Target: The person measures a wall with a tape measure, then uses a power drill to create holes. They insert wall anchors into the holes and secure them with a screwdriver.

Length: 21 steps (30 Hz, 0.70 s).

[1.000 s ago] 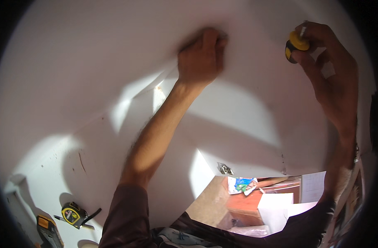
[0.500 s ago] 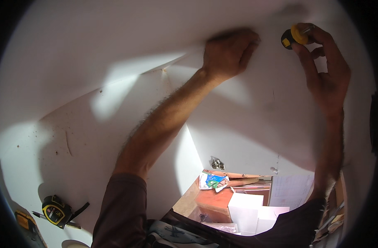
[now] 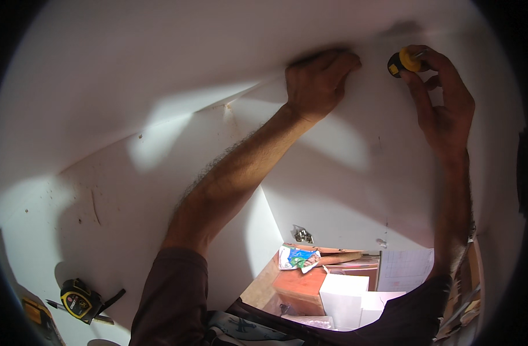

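Observation:
My left hand [image 3: 320,83] is closed against the white panel [image 3: 385,179], close to the seam with the white surface above it. Its fingers curl away from view, so anything in them is hidden. To its right, my right hand [image 3: 446,104] pinches a short yellow-and-black screwdriver [image 3: 403,63] between thumb and fingers. The handle's black end points left, and a bit of metal shaft shows by the fingertips. A gap separates the two hands.
A tape measure [image 3: 80,301] lies at lower left beside a pen [image 3: 56,304] and a yellow-black tool [image 3: 38,314]. A metal hinge [image 3: 302,234] is fixed to the panel. Below, through an opening, are a blue-white packet [image 3: 298,258] and white boxes [image 3: 343,297].
My right hand has shifted a little left with the screwdriver, toward my left hand. The whole view has moved slightly, and my left hand stays at the same spot on the panel.

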Motion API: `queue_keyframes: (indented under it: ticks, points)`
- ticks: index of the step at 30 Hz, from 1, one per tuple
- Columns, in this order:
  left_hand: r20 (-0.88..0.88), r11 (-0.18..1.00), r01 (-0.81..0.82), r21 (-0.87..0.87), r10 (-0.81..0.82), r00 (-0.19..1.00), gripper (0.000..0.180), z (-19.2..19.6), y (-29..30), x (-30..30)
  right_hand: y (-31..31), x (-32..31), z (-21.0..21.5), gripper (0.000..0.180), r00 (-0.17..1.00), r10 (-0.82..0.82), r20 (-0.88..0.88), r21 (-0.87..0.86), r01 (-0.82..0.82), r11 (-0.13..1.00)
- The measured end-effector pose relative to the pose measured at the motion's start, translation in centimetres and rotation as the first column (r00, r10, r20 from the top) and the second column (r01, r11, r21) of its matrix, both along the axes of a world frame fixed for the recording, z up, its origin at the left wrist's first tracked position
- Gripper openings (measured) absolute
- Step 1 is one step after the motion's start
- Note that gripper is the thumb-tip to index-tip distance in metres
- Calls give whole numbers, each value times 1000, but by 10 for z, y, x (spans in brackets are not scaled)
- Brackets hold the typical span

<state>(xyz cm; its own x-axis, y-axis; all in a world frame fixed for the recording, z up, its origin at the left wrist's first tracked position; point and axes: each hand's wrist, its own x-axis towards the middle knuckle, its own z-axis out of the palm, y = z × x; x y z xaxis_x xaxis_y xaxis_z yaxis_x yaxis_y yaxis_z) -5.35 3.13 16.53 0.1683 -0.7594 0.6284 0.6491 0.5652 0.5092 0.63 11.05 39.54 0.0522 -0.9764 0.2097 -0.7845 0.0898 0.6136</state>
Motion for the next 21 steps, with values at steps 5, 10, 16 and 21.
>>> queue_keyframes:
  ticks: [5,10,16,21]
  points:
    - [8,1000,-5,-11,5,1000,24,-1,0,-1,3,-3,0,38,1000,10,-21,6,-10,1000]
    - [-13,1000,4,-11,-4,1000,21,-1,0,-1,0,-3,-1,36,999,31,-25,8,-31,999]
    - [44,998,-15,-57,18,999,15,-13,4,-2,-13,-4,-20,35,997,42,66,47,-45,998]
    - [-32,989,-91,-121,87,996,16,-21,-1,-11,-37,6,-26,36,977,209,50,42,-211,977]
